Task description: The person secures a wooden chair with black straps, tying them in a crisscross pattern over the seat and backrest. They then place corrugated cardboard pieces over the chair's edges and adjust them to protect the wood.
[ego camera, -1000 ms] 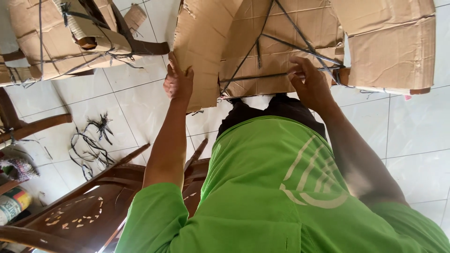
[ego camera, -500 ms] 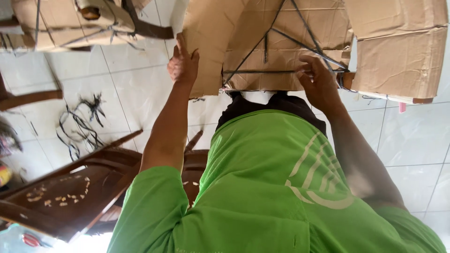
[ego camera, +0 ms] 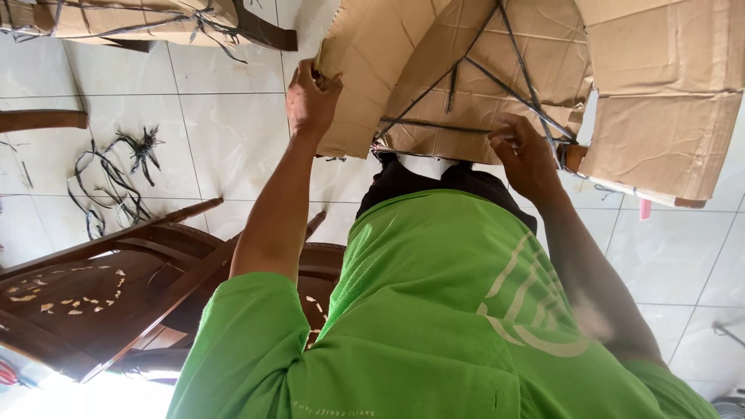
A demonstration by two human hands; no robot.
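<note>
A person in a bright green shirt (ego camera: 434,326) works on a large bundle wrapped in brown cardboard (ego camera: 497,70) and tied with dark straps (ego camera: 466,128), filling the upper right of the view above a white tiled floor (ego camera: 225,147). The left hand (ego camera: 312,99) has its fingers clenched around the cardboard's left edge. The right hand (ego camera: 528,155) presses against the cardboard's lower edge, its fingers curled on a strap. A dark wooden chair (ego camera: 116,287) stands at lower left. Loose black strap pieces (ego camera: 116,178) lie on the floor. Another cardboard-wrapped bundle (ego camera: 140,19) sits at upper left.
</note>
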